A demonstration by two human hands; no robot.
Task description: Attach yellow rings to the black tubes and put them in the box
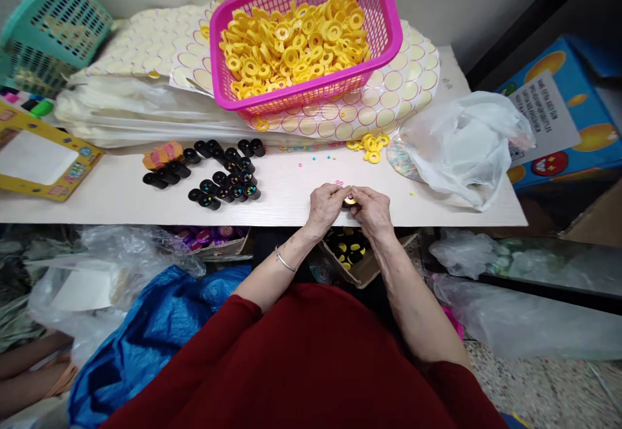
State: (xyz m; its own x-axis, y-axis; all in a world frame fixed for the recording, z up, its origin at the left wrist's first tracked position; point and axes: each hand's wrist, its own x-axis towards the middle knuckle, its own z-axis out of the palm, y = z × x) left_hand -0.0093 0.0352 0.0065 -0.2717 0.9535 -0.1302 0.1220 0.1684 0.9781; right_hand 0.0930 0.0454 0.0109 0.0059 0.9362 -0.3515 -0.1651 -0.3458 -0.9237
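Near the table's front edge, my left hand point(326, 207) and my right hand point(373, 210) meet with fingers closed round a small black container with a yellow ring top point(349, 201). My fingers hide most of it. To the left stand several black containers point(222, 190), some with colourful beads inside; others lie on their sides point(168, 175). A few loose beads point(328, 157) lie beyond my hands. A small pile of yellow ring pieces point(372, 146) is behind my right hand.
A pink basket point(392, 43) full of yellow pieces stands at the back on printed sheets point(413, 69). A white plastic bag point(466, 144) lies right, beside a blue box point(554, 118). Below the table edge, an open carton point(362, 280) holds black-and-yellow pieces. A teal basket point(63, 17) stands left.
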